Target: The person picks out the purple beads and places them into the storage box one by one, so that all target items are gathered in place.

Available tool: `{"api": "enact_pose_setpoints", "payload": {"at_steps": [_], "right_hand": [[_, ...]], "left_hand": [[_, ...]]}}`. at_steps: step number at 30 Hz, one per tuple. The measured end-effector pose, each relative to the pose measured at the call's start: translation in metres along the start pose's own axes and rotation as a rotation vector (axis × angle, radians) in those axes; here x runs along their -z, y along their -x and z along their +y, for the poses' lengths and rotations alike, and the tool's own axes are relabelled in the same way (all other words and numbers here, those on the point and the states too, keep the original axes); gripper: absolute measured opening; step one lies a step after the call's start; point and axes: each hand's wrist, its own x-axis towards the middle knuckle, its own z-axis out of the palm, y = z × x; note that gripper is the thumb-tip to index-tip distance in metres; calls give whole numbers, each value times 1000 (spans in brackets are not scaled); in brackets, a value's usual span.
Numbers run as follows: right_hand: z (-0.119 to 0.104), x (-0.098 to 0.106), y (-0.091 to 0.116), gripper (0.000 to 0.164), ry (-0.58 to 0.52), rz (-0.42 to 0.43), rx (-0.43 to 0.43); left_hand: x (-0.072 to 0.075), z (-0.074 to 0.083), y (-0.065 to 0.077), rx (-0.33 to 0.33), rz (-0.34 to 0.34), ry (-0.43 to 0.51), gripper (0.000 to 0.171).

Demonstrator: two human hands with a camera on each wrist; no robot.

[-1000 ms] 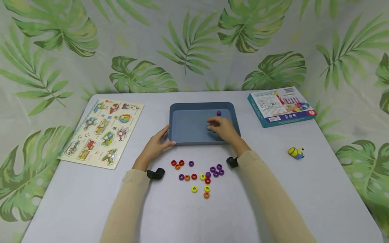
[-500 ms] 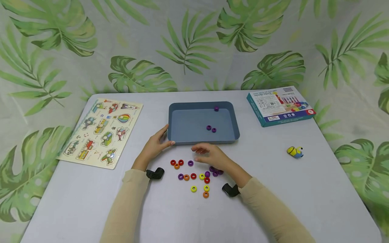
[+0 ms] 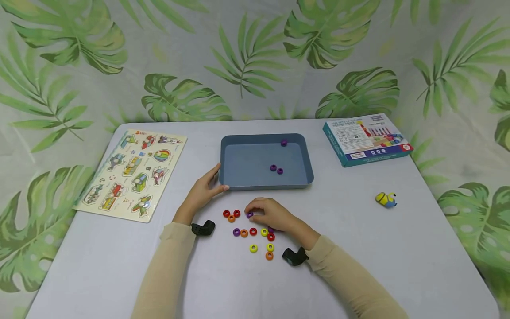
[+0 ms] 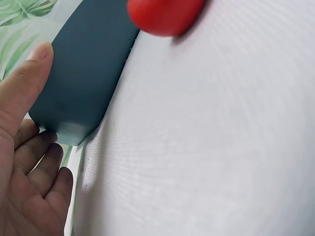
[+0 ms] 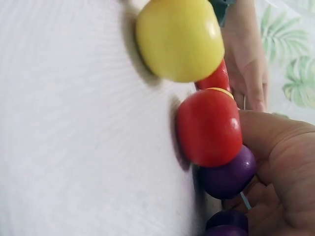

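My left hand rests at the near left corner of a blue-grey tray, thumb along the front wall, fingers on the left side. In the left wrist view, the thumb lies against the tray wall. Over the loose beads, my right hand has thumb and index finger on either side of a purple bead; it is still at table level. The right wrist view hides these fingertips behind a red bead, with purple beads beneath the palm. Several purple beads lie in the tray.
Red, orange, yellow and purple beads, such as a yellow bead, lie scattered in front of the tray. A picture puzzle board lies at the left. At the right are a toy box and a small yellow-and-blue figure.
My right hand has come out of the tray, toward the front, and down around a loose purple bead. Two purple beads in the tray are now uncovered. My left hand stays in place.
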Motion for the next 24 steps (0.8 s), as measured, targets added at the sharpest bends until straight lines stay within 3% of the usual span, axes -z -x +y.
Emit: {"api": "enact_pose_setpoints", "payload": {"at_steps": [5,10,12,18,24], "right_hand": [[-4,11,1,21,-68,103,-6],[-20,46,-3,22,-183,255,13],[-24,62,-6,23,-237,284,-16],[19,86,-24,30,-327,285,-164],[45,93,-39,27,-229,240,-251]], "left_hand": [[-1,-2,0,-1,-9,0,78],[0,-1,-1,2,-2,11,77],[0,-1,0,4,-3,15,77],[-1,-1,0,7,-7,20,77],[0,-1,0,2,-4,14,80]]}}
